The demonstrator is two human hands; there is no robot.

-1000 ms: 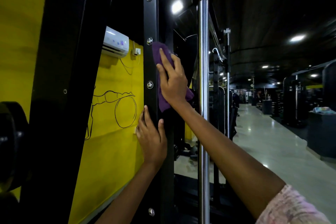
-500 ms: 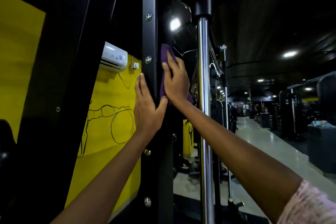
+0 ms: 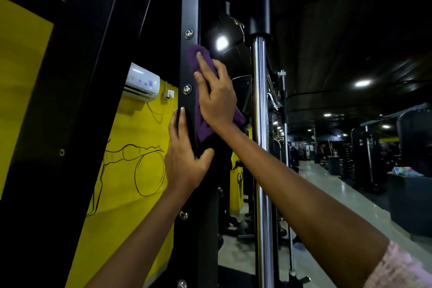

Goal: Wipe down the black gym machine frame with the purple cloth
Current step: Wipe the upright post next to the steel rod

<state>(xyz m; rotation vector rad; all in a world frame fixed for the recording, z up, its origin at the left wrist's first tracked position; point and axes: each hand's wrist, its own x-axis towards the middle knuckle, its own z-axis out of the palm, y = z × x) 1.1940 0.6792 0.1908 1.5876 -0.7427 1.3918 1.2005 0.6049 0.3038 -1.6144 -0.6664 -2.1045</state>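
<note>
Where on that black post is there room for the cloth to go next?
Bare post shows above the purple cloth, between its top two bolts, and lower down below the left hand. The middle is crowded: the right hand presses the cloth there, the left hand just beneath.

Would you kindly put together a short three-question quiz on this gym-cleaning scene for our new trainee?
1. True or false: the right hand presses the purple cloth flat against the black upright.
2. Multiple choice: the left hand is (A) holding a spray bottle, (B) resting on the black upright below the cloth, (C) gripping the chrome bar.
3. Fill in: the air conditioner is mounted on the ___ wall.

Key: 1 true; 2 B; 3 yellow.
</note>
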